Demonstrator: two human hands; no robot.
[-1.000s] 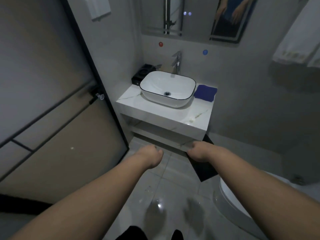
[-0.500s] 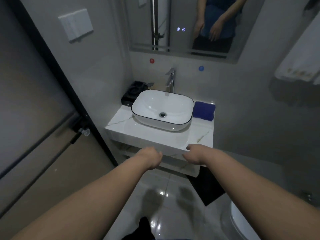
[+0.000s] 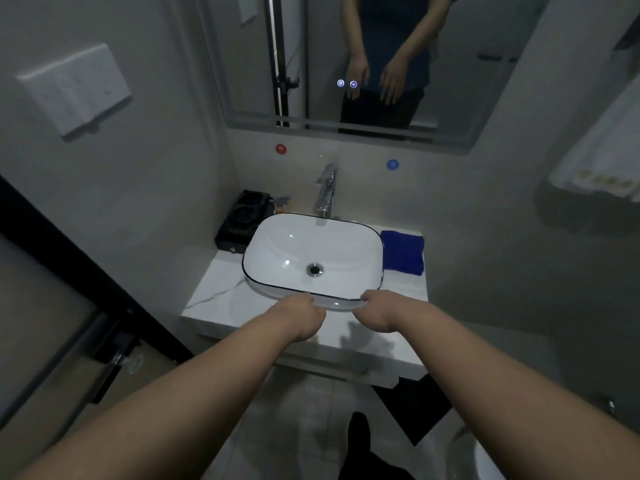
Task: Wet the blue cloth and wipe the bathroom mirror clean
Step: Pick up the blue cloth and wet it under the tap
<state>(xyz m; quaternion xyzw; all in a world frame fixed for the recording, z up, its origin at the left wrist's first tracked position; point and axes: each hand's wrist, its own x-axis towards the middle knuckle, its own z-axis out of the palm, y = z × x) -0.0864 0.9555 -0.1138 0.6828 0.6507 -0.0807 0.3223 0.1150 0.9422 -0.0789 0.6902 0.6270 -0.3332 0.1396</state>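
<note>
A folded blue cloth [image 3: 403, 252] lies on the marble counter [image 3: 221, 299], right of the white basin [image 3: 311, 251]. A chrome tap [image 3: 326, 190] stands behind the basin. The mirror [image 3: 467, 64] hangs on the wall above and reflects a person with both hands hanging relaxed. My left hand [image 3: 299, 317] and my right hand [image 3: 379, 311] hover side by side over the counter's front, just before the basin's near rim. Both hang fingers down and hold nothing. Neither touches the cloth.
A black box [image 3: 242, 220] sits on the counter's back left corner. A white wall plate [image 3: 76, 88] is on the left wall, a dark-framed door [image 3: 52, 258] further left. Pale towels [image 3: 602, 161] hang at right. A toilet rim [image 3: 485, 455] shows at bottom right.
The view has come closer to the vanity and tilted up, showing more of the mirror. Both hands have moved forward from over the floor to above the counter's front edge.
</note>
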